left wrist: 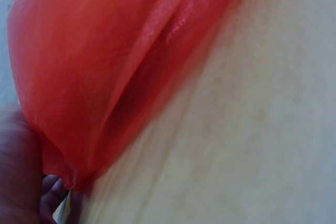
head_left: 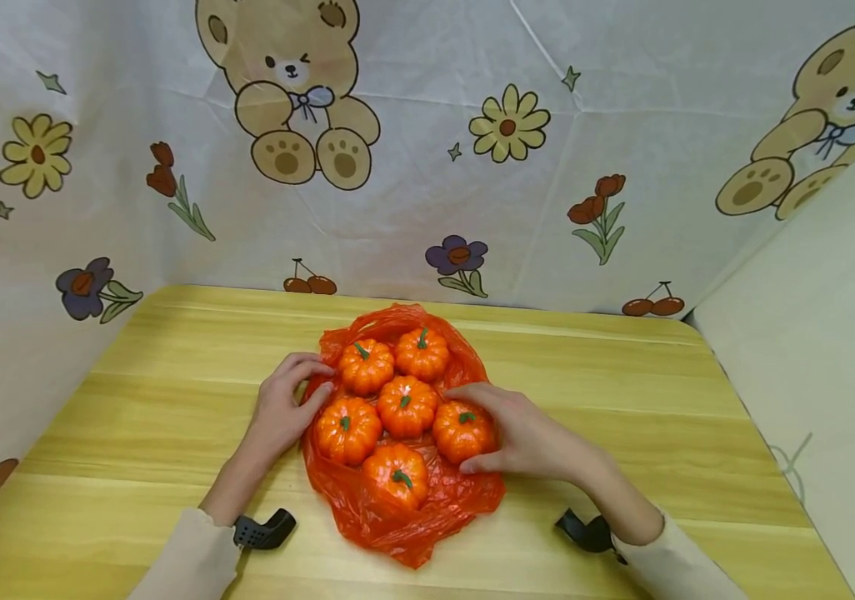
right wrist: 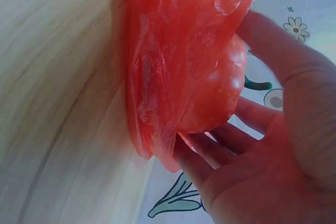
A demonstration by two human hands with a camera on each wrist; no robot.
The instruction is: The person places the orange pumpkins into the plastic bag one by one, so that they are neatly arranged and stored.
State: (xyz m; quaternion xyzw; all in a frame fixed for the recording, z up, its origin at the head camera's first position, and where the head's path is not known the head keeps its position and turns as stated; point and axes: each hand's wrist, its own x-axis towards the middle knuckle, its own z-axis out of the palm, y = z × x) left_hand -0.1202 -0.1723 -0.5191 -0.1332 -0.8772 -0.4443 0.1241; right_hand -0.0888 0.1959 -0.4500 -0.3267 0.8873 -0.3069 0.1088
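Several small orange toy pumpkins with green stems, one of them the middle pumpkin (head_left: 407,407), sit in an opened red plastic bag (head_left: 442,517) spread on the table. At the bag's left rim my left hand (head_left: 281,406) holds the plastic, thumb and fingers to either side of its edge. The left wrist view shows the red film (left wrist: 79,66) close up, beside the thumb. My right hand (head_left: 528,433) grips the rightmost pumpkin (head_left: 463,431), curled around its side. In the right wrist view that pumpkin (right wrist: 218,95) lies between thumb and fingers, partly behind the bag's wall.
A light wood-grain table (head_left: 607,392) lies under the bag. Behind it hangs a white cloth (head_left: 412,125) printed with bears and flowers, and a pale panel (head_left: 810,333) borders the right side. Black wrist devices sit by both sleeves.
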